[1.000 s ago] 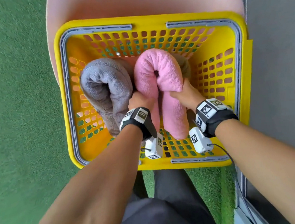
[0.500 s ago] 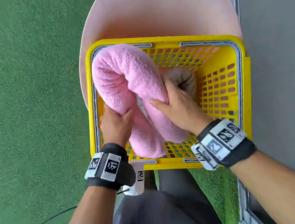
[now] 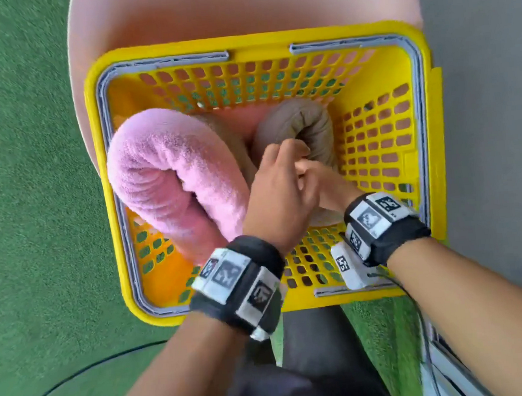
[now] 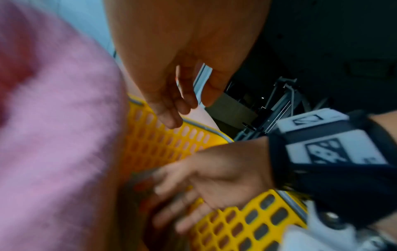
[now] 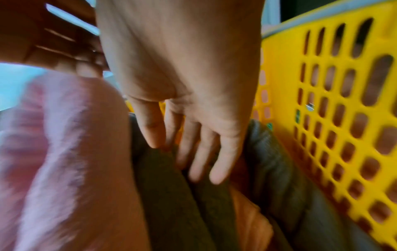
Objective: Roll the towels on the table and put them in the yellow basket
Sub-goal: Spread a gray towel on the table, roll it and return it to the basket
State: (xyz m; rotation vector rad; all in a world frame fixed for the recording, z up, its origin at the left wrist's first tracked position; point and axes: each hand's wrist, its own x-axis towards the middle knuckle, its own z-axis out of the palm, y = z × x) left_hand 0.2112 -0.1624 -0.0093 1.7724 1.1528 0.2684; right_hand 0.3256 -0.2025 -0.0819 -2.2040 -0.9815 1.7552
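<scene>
Towels first: you have two rolled ones in view, both inside the single yellow basket (image 3: 433,157). The pink towel (image 3: 169,174) is thick, fluffy terry, bent into an arch along the left side. The beige towel (image 3: 303,121) is a flatter, ribbed weave, doubled over in the right half, nearer the far wall. The basket is hard plastic with rows of oval holes in its walls and floor and a grey-trimmed rim; it sits on a smooth, round pink bench (image 3: 236,7).

Your left hand (image 3: 279,193) hovers over the middle, fingers loosely curled and holding nothing. Your right hand (image 5: 189,95) reaches down with fingers straight and slightly spread, their tips touching the beige towel's folds. Each wrist wears one black band with white marker tags.
</scene>
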